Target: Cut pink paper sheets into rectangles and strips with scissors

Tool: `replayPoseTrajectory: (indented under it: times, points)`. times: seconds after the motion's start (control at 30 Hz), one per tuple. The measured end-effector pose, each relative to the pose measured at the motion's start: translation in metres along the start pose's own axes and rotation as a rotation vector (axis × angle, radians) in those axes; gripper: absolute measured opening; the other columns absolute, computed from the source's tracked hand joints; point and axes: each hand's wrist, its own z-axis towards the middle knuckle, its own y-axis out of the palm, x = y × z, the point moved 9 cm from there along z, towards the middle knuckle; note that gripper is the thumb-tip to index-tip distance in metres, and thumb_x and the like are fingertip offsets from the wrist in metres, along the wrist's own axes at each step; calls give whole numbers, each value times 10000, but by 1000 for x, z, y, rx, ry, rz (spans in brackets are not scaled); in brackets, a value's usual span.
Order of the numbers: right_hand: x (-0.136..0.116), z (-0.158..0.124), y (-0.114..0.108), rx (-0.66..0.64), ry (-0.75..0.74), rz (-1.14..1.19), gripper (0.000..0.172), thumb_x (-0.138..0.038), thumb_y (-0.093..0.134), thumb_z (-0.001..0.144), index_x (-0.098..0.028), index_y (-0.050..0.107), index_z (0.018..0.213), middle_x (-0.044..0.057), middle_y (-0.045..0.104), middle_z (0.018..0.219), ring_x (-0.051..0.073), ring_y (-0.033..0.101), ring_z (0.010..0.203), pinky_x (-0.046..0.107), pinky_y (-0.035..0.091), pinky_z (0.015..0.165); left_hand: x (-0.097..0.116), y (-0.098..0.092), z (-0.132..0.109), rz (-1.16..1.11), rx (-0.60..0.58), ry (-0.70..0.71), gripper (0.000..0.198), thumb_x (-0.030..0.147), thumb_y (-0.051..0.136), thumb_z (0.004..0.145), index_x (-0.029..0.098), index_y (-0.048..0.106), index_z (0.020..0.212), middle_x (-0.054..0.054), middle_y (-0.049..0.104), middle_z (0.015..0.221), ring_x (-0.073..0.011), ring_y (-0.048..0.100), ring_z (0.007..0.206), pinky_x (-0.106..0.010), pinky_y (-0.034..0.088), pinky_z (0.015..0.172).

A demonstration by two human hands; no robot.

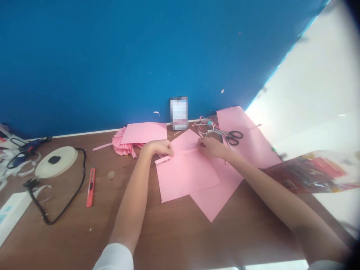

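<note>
A pink paper sheet (185, 174) with a narrow folded strip along its far edge lies over another pink sheet (212, 204) on the brown table. At the left part of that folded edge, my left hand (161, 147) has its fingers closed on the paper. My right hand (209, 146) pinches the same edge farther right. Both hands hide parts of the fold under their fingers.
Black-handled scissors (234, 137) and white cables lie behind my right hand. A pleated pink fan (121, 144), red cutter (90, 187), white disc (66, 159) and power strip (14, 213) are leftward. A phone (179, 113) leans on the blue wall.
</note>
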Motion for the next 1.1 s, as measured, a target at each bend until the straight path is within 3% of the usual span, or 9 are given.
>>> replayPoseTrajectory:
  times: [0.53,1.1]
  points:
    - [-1,0,2,-30,6,14,115,-209,492,792,-184,550,696,25,628,709,137,518,671,254,237,554,4,0,-2,19,10,-2,80,208,592,617,134,593,648,-2,575,580,-112,582,576,-185,451,509]
    - [0,0,3,-43,5,19,117,-206,472,793,-185,554,713,28,625,708,146,528,680,256,246,565,5,5,-4,-33,-74,60,112,235,601,659,130,610,697,-19,633,636,-113,602,576,-198,457,541]
